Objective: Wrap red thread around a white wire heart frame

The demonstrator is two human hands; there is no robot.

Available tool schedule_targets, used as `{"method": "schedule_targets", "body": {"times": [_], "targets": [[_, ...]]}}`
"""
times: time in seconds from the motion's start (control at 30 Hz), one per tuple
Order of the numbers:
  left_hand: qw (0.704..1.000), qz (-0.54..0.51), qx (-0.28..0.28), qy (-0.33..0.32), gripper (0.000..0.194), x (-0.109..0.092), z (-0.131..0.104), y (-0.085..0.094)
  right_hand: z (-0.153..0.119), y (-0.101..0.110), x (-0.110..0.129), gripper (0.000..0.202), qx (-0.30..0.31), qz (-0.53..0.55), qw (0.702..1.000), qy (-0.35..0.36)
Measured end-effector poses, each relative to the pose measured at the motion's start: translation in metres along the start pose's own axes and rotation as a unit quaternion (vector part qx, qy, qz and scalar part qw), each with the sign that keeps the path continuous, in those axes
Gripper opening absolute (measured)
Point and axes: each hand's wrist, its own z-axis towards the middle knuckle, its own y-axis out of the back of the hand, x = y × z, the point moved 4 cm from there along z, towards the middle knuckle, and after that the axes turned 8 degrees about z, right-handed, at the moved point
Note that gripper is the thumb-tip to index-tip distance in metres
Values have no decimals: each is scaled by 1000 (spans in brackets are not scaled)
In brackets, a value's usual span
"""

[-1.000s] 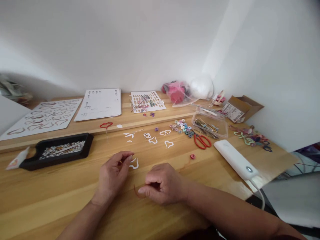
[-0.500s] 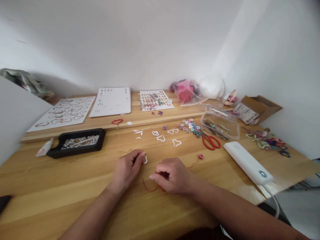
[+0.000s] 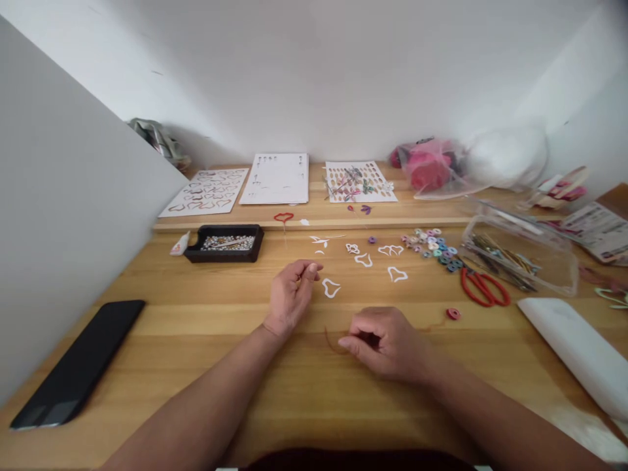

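My left hand hovers over the middle of the table, thumb and fingers loosely parted, with nothing visible between them. Just right of its fingertips lies a white curvy-edged paper cut-out, apart from the hand. My right hand is closed in a pinch on a thin reddish thread; a loose end curls out left of the thumb. On the other side, the thread runs to a small red bobbin. More white cut-outs are scattered beyond my hands.
Red-handled scissors and a clear box of metal tools lie right, beside colourful bobbins. A white device sits nearer. At left are a black tray of beads, a glue bottle and a black phone.
The view has swung left. My left hand has let go of the white cut-out, which now lies on the table. My right hand keeps its pinch on the thread.
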Motion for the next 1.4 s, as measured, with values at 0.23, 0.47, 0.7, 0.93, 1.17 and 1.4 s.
{"method": "schedule_targets", "body": {"times": [0.23, 0.47, 0.7, 0.93, 1.17, 1.4], "targets": [[1000, -2, 5, -4, 24, 8, 0, -3, -2, -10, 1, 26, 94, 11, 995, -18], [980, 120, 109, -113, 19, -5, -6, -17, 0, 10, -3, 35, -55, 11, 998, -12], [972, 68, 134, -179, 25, -16, -12, -19, 4, 32, -14, 35, -176, -64, 980, -67], [992, 79, 33, -96, 17, -5, -2, -8, 7, 53, -37, 17, -186, -219, 955, -75], [970, 190, 85, -127, 17, -12, -9, -12, -2, 74, -53, 26, -175, -370, 882, -233], [950, 214, 157, -166, 22, -16, -18, -23, -1, 64, -49, 29, -117, -388, 871, -277]]}}
